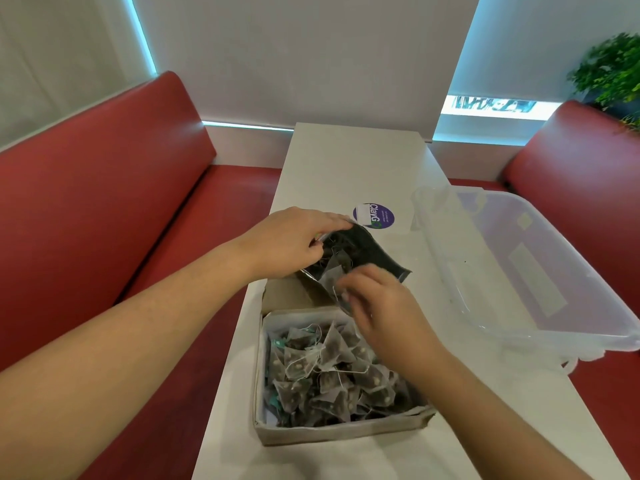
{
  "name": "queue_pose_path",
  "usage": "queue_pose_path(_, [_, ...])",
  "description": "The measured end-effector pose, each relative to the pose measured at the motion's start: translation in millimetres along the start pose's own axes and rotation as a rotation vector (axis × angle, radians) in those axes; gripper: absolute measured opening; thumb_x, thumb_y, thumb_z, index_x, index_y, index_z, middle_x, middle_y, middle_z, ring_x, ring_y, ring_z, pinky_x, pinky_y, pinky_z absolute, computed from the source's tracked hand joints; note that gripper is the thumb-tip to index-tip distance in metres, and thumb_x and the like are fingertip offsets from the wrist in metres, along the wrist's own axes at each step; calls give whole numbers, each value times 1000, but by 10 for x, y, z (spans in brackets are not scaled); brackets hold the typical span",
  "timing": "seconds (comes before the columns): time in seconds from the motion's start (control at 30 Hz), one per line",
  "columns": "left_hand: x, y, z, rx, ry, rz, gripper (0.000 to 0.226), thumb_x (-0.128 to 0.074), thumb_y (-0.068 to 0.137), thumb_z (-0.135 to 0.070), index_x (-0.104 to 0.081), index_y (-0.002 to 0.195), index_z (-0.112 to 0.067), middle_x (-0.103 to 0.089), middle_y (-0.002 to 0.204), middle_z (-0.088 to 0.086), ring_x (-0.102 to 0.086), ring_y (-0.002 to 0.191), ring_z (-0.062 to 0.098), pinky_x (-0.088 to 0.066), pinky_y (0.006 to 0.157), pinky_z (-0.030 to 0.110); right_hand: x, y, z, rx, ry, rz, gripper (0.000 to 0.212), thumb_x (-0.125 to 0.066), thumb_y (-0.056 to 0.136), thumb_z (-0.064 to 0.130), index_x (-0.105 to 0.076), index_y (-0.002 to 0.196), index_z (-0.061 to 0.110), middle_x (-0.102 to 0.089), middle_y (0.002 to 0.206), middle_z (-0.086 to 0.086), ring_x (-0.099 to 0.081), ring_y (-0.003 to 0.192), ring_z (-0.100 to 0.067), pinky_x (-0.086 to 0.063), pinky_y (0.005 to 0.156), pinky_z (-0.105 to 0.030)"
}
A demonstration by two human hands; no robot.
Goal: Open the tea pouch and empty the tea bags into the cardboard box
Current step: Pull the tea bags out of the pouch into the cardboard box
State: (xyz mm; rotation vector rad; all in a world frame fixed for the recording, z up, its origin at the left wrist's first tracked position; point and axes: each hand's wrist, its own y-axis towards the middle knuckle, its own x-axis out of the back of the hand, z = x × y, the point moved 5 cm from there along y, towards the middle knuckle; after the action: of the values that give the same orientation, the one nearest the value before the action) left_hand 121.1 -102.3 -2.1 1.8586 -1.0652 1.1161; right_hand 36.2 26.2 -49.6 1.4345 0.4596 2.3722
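Observation:
An open cardboard box [332,433] sits on the white table [346,161] close to me, holding several pyramid tea bags [332,372] with strings. Just beyond it, the dark tea pouch [374,252] is tilted with its mouth open toward the box. My left hand [294,242] grips the pouch's far upper edge. At the pouch mouth, my right hand [377,303] pinches a tea bag [334,275] that is partly out of the pouch. More tea bags show inside the pouch. The box's far flap [287,294] lies under the pouch.
A clear plastic tub [519,271] stands on the table's right side, overhanging the edge. A round purple sticker [374,215] lies beyond the pouch. Red bench seats flank the narrow table on both sides, and a green plant [613,67] is at the far right.

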Motion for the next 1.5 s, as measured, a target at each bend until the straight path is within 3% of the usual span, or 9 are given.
queue_pose_path(0.13, [-16,8,-10,9,-11,22,60,-48,87,-4,-44,139,-32,-41,147,-16,-44,127,1,-30,99,14,-403,393,-310,-110,-188,416,59,-52,86,3,-39,141,20,-41,143,-8,-47,122,-31,-41,104,-42])
queue_pose_path(0.23, [-13,13,-6,29,-33,17,61,-47,86,-3,-43,140,-31,-41,147,-16,-40,103,-22,-25,89,1,-633,536,-375,-179,-240,682,43,-52,87,5,-52,129,18,-55,127,-12,-56,109,-30,-47,94,-40])
queue_pose_path(0.5, [21,10,84,40,-23,-20,60,-48,86,-5,-44,139,-33,-41,147,-17,-42,130,3,-35,107,24,149,68,145,-28,118,72,15,-56,88,8,-68,90,16,-60,95,7,-58,81,-4,-50,73,-19])
queue_pose_path(0.63, [7,35,83,43,-19,-22,60,-48,86,-6,-44,139,-33,-41,147,-16,-42,132,6,-36,108,27,22,-315,311,-4,56,398,26,-55,92,21,-64,116,27,-57,118,14,-56,100,-1,-38,86,-3])
queue_pose_path(0.87, [0,3,26,28,-19,-11,59,-47,87,-5,-44,140,-33,-41,147,-17,-42,130,3,-30,102,15,109,170,-34,-69,-68,182,30,-53,90,6,-65,116,15,-62,116,-1,-60,100,-15,-46,87,-18])
queue_pose_path(1.03, [0,25,-77,-10,-22,-11,61,-46,83,-2,-47,138,-30,-44,145,-17,-43,130,3,-35,105,21,-729,790,-455,-276,-363,683,44,-53,91,11,-43,134,13,-55,127,-14,-55,110,-30,-44,98,-39])
queue_pose_path(1.17, [1,29,-84,-20,-5,-4,61,-46,86,-3,-45,139,-31,-41,146,-18,-40,131,1,-34,107,22,-1000,910,-578,-343,-307,794,36,-44,95,8,-45,132,8,-53,128,-16,-51,114,-32,-41,96,-39])
queue_pose_path(1.33, [6,48,-28,-26,16,-22,58,-47,88,-4,-44,140,-31,-41,146,-18,-36,132,-3,-22,101,4,-1049,921,-572,-395,-315,711,33,-54,92,12,-53,124,9,-59,118,-14,-57,103,-29,-47,94,-38])
queue_pose_path(1.5, [10,87,-8,-24,41,-13,59,-45,88,-5,-42,142,-30,-39,148,-16,-38,133,1,-24,104,13,-570,548,-405,-415,-181,606,17,-54,88,9,-62,103,7,-59,94,-9,-57,91,-23,-49,86,-33])
